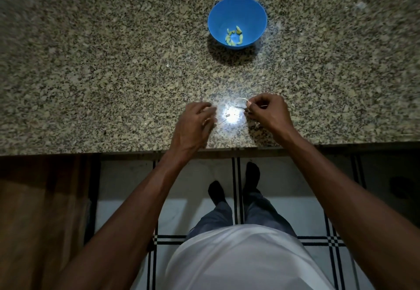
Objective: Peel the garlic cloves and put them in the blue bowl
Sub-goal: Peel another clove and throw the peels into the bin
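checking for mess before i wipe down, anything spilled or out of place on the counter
Nothing spilled. The blue bowl stands upright with the peeled cloves inside. The only litter is a few small peel scraps on the granite counter between the left hand and the right hand, which pinches a thin peel strip.

Peeled cloves [234, 37] in blue bowl [218, 15]; right hand [268, 112] pinching garlic skin [242, 99].
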### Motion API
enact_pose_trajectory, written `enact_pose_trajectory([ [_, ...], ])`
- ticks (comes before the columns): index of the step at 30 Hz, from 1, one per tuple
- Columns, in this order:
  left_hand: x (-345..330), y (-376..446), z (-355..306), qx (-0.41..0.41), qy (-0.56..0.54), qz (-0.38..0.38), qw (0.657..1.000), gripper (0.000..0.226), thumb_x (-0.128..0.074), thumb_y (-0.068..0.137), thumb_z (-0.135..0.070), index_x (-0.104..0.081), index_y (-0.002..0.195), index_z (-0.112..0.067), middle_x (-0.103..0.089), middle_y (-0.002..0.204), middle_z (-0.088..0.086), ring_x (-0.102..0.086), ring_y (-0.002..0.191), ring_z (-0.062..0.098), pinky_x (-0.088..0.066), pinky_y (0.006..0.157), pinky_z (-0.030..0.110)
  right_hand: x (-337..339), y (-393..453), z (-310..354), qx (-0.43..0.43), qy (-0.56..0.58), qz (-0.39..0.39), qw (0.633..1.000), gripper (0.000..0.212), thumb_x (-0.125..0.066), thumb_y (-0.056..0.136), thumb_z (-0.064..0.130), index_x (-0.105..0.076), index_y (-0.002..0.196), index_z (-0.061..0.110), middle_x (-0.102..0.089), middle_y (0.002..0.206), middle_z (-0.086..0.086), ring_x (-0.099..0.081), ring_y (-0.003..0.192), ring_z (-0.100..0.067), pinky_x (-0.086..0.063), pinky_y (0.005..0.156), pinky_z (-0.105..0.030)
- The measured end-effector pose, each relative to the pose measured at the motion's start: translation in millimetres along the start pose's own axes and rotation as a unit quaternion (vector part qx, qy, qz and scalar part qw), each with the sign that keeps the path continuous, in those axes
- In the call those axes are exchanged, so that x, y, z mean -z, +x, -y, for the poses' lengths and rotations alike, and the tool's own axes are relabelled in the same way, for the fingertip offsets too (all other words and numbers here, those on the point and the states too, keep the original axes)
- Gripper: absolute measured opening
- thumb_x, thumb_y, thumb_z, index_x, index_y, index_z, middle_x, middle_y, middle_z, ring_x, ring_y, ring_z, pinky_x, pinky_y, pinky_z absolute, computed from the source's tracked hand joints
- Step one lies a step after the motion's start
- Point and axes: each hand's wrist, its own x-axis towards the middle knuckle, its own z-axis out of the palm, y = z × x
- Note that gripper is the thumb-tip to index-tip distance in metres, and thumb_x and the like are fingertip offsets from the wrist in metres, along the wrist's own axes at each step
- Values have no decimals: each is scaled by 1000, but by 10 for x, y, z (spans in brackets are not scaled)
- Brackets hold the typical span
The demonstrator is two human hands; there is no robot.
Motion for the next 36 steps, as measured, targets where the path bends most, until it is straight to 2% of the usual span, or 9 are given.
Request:
enact_pose_trajectory([
  [3,7,-80,51,227,-61,-67,970,40,-64,100,-8,-62,139,-13,-53,136,12,-52,123,24,-53,96,32,43,-45,9,8,-43,-26,999,14,-72,99,24,-76,99,11,-77,87,0,-74,75,-11,-59,75,-33],
  [6,-67,-118,-94,290,-40,-3,956,53,-60,92,9,-58,143,-6,-45,139,13,-43,127,25,-49,102,31,39,-69,-22,6,-64,-40,997,17,-73,98,24,-78,102,8,-77,91,-3,-74,82,-18,-61,81,-36],
  [8,-130,-90,-313,279,-52,17,959,60,-58,87,16,-55,145,-2,-44,138,14,-42,126,24,-44,98,24,-7,-95,-20,1,-63,-33,997,17,-73,98,24,-78,101,8,-76,89,-2,-74,81,-18,-62,81,-38],
  [15,-287,2,-610,258,-95,18,961,71,-55,78,19,-53,145,-3,-46,131,10,-44,124,25,-51,92,33,2,-149,-6,-3,-40,-22,999,15,-72,99,26,-77,99,12,-76,82,4,-75,74,-12,-64,73,-36],
  [18,-233,24,-485,244,-59,-1,968,74,-55,80,17,-52,148,-10,-45,145,9,-36,134,25,-39,97,24,89,-133,-23,-1,-38,-32,999,16,-72,99,26,-77,99,11,-75,83,6,-72,74,-2,-58,72,-23],
  [23,-320,37,-551,155,-23,91,983,65,-58,91,1,-43,153,-9,-30,162,12,-21,148,30,-31,119,41,119,-181,-47,-9,-84,-48,995,11,-70,99,19,-74,91,12,-68,75,10,-60,64,7,-44,58,-10],
  [27,-344,53,-672,132,-59,96,985,67,-55,80,14,-51,144,-5,-42,149,13,-32,136,29,-43,107,37,-35,-325,-15,34,-126,-36,991,4,-71,97,14,-74,95,12,-69,81,3,-62,68,-1,-43,56,-7],
  [31,-260,61,-511,138,-50,67,987,65,-55,75,17,-57,136,-6,-48,141,11,-37,128,27,-48,96,35,-165,-376,-25,103,-164,-52,980,13,-67,98,10,-78,93,6,-75,79,-6,-68,67,-16,-56,61,-26],
  [36,-224,92,-332,116,-37,89,989,53,-60,84,15,-62,133,-7,-49,140,8,-36,129,25,-46,98,31,-232,-396,-62,155,-276,-27,948,23,-67,100,18,-73,81,7,-57,84,-5,-59,70,-23,-38,58,-27],
])
